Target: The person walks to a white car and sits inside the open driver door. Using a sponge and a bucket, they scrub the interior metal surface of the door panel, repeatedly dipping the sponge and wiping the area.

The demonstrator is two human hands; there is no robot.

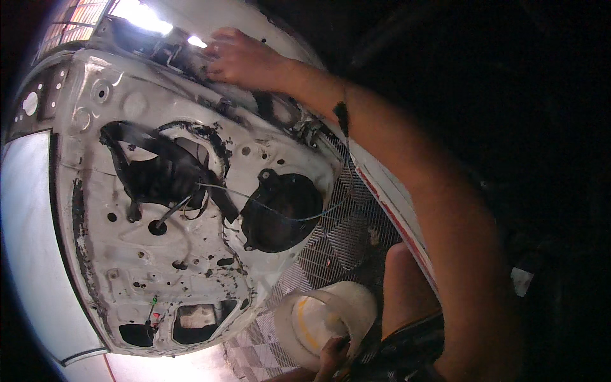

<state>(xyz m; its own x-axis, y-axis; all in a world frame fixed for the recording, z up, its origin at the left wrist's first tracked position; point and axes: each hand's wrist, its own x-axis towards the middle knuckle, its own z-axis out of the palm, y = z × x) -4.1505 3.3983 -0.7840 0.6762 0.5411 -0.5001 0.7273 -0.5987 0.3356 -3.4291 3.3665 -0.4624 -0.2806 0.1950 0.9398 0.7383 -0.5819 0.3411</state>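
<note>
A car door [133, 254] with its inner panel bare stands before me, pale metal with black sealant smears and several cut-outs. My right hand [245, 60] reaches across to the door's upper edge, its fingers bent beside a dark metal bracket [175, 57]. Their tips are hidden, so what they hold is unclear. Down at the lower edge, my left hand [332, 356] is closed by a white bucket [286, 325], around something dark that I cannot make out. A thin cable [254, 207] runs from the door's large opening past a round black speaker-like part [283, 210].
Grey patterned floor tiles [337, 242] show between the door and a pale car sill [391, 213] with a red edge. My bent knee [401, 280] is beside the bucket. Bright light comes through the gap at the upper left; the right side is dark.
</note>
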